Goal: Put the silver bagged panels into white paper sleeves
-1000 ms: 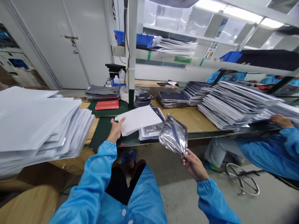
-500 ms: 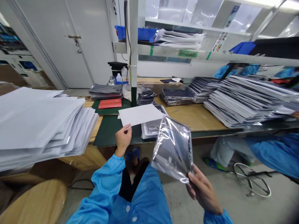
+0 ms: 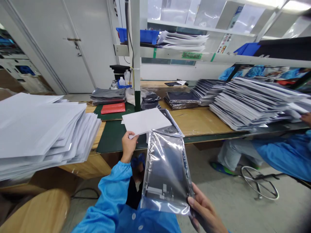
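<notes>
My left hand (image 3: pixel 128 144) pinches the near corner of a white sheet (image 3: pixel 145 120) and holds it just above the green mat (image 3: pixel 112 136) at the bench edge. My right hand (image 3: pixel 202 212) grips the lower right corner of a shiny silver anti-static bag (image 3: pixel 166 171) with a dark flat part inside, held flat over my lap. Under the white sheet lies a small pile of similar bagged parts (image 3: pixel 173 126).
A tall stack of white sheets (image 3: pixel 41 129) fills the left. Large stacks of bagged parts (image 3: pixel 252 102) cover the wooden bench (image 3: pixel 201 121) at right, where another person's blue sleeve (image 3: pixel 284 152) reaches. A red pouch (image 3: pixel 113 108), a post (image 3: pixel 136 55) and a wheeled stool base (image 3: pixel 259 186) are nearby.
My right hand has drawn the silver bag down toward my lap and turned it flat and face-up. My left hand's grip on the white sheet has shifted to a pinch at the corner.
</notes>
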The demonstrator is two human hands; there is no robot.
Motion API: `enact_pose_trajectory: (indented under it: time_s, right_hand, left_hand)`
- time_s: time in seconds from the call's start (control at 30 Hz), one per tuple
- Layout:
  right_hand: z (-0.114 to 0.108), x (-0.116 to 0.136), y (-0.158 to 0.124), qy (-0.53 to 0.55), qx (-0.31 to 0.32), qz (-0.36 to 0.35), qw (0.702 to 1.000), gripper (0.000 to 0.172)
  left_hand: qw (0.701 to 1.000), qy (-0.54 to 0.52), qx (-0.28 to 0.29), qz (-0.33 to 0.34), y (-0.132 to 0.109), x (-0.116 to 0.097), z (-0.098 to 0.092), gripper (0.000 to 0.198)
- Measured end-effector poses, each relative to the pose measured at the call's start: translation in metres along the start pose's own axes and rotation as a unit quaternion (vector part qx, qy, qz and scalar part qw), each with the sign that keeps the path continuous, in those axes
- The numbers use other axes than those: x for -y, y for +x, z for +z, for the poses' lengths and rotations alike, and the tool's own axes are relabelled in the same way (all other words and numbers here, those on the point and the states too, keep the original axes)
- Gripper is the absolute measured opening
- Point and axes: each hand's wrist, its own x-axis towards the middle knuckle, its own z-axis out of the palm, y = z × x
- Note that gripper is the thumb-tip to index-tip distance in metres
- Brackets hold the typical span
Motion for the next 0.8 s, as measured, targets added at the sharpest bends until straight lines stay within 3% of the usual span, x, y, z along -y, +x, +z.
enact_pose_trajectory:
  time_s: [0.37,0.57,0.8]
  right_hand:
    - [-0.002,-0.013,0.000,-0.016,0.020,-0.011,1.000,0.070]
    - [-0.005,-0.016,0.002,-0.021,0.031,-0.016,0.999,0.068]
    - [-0.005,-0.019,0.000,-0.027,0.039,-0.013,0.999,0.066]
  left_hand:
    - [0.999,0.024,0.002,0.027,-0.006,0.000,0.006,0.011]
    - [0.991,0.060,-0.059,0.108,-0.003,0.015,0.004,0.011]
    - [0.992,0.036,-0.067,0.098,-0.002,0.024,0.003,0.010]
